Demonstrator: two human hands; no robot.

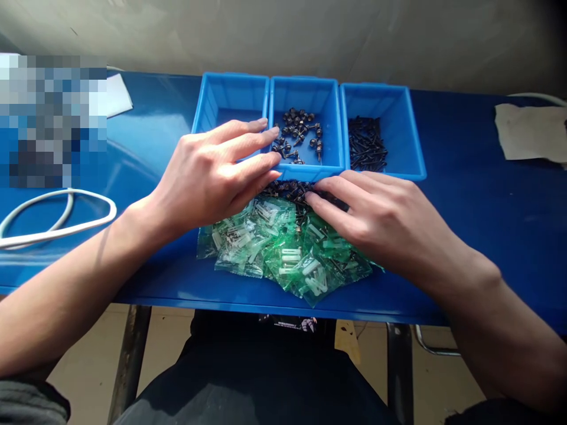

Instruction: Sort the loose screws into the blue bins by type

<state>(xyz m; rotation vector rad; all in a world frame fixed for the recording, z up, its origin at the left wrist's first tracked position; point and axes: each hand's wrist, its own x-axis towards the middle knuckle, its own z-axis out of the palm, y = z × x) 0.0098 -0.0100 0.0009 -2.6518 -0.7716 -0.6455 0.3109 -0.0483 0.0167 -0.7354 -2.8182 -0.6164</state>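
Observation:
My left hand (225,168) hovers over the front of the left blue bin (234,79) and the edge of the middle bin (305,171), its fingers apart and nothing held. Short bolts with washers (299,127) lie in that middle bin. Dark long screws (365,144) fill part of the right bin (405,136). In front of the bins is a loose pile of dark screws (290,190), where the fingertips of my right hand (372,206) touch down; whether they pinch a screw is too small to tell. Green-tinted clear packets (283,254) with white plugs lie below.
A white cable (57,236) loops on the blue table (155,265) at left, near a white paper (117,94) and a blurred patch. Brownish paper (531,133) lies at the right. The wall stands behind the bins.

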